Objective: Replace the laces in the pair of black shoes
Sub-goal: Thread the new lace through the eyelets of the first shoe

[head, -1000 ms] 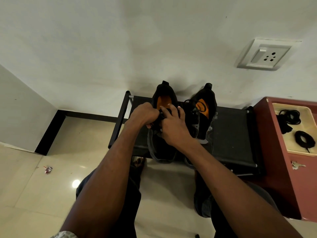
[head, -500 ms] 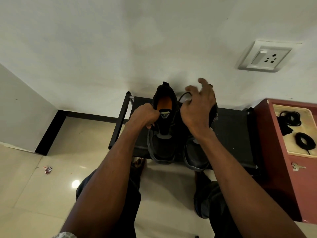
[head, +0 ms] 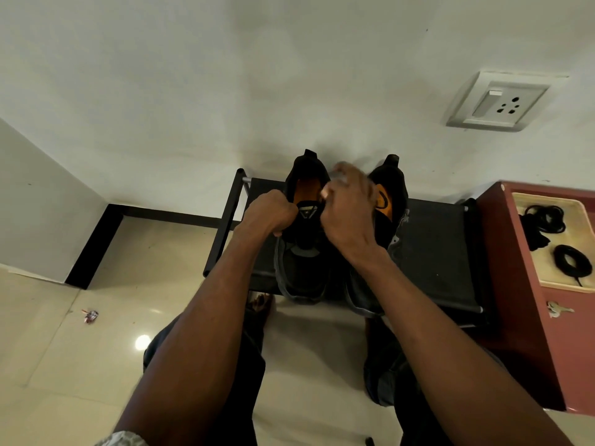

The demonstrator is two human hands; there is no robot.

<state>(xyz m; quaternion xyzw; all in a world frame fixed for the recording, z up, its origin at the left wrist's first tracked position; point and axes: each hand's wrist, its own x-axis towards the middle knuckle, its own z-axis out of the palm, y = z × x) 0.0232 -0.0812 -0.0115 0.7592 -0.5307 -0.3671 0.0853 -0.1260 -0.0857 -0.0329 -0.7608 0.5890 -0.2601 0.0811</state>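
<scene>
Black rack [head: 431, 239] – 2 black shoes [head: 302, 252], orange insoles; left fingers [head: 283, 217] clamped, right's blurred.

Two shoes [head: 301, 252] — two lace coils [head: 573, 260]

Shoes [head: 302, 252] side by side on rack [head: 438, 252]; cabinet [head: 515, 284] right.

Home interior, tiled floor [head: 64, 349], painted wall with socket [head: 499, 103], low black shoe rack [head: 438, 246], red cabinet [head: 528, 317]
</scene>
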